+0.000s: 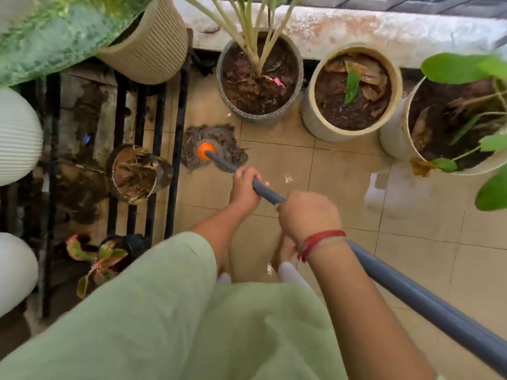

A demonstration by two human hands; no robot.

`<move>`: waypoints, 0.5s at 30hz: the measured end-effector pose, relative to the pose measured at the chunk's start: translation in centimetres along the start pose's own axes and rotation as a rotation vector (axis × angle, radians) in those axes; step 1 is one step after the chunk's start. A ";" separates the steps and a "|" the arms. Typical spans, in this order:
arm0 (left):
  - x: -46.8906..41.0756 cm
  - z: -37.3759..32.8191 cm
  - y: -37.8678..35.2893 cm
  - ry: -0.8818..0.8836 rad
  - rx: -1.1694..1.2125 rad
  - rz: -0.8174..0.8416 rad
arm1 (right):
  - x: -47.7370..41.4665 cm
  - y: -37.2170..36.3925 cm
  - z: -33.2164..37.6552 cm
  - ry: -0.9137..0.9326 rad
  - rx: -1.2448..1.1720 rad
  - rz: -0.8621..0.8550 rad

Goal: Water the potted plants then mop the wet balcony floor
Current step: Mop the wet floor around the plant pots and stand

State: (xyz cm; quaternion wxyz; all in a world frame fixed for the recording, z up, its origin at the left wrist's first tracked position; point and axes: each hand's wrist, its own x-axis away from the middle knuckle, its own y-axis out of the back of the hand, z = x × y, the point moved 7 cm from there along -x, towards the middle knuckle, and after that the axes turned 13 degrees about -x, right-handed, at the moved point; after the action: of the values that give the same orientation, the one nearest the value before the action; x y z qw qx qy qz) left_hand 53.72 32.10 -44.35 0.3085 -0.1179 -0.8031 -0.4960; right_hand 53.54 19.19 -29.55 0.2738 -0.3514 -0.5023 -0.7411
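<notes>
Both hands clamped on the mop handle: left hand lower down the shaft, right hand just above it, red thread round the right wrist. Handle running from 4 o'clock up to an orange collar near centre. Mop head spread flat on the floor, strands grey-brown. Tiles beige and wet, with glints of water near the left hand and a pale reflection toward 3 o'clock.

Hemming in the mop: a black rack touching or just beside its 9 o'clock edge, and a grey pot close at 1 o'clock. Three floor pots in a row along the ledge at 12 to 3 o'clock: the grey pot with pale stalks, a cream pot holding one small green leaf and dry brown ones, and a white pot with round green leaves. On or by the rack, five more: a ribbed beige pot at 11 o'clock, two white ribbed pots at 9 o'clock and 8 o'clock, a hanging pot full of roots, and a dark pot with pink-edged leaves. Green sleeve filling 6 to 8 o'clock. No writing readable; a small pink tag in the grey pot, blank as far as can be told.
</notes>
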 end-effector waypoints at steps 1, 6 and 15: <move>-1.3 -0.4 0.7 -0.025 -0.020 -0.007 | -1.1 0.8 -0.2 0.011 -0.012 -0.063; -5.6 -1.8 1.0 -0.152 -0.094 0.059 | -2.4 1.9 0.1 0.072 -0.002 -0.200; 4.1 -0.9 -5.0 0.003 0.028 0.044 | 4.9 -3.0 -4.6 0.115 0.237 -0.118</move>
State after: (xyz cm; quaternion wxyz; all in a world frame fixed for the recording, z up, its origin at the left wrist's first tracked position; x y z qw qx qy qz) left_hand 48.37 28.50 -45.13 0.3220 -0.1305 -0.8066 -0.4781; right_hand 47.19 15.71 -28.48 0.2976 -0.2432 -0.5896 -0.7104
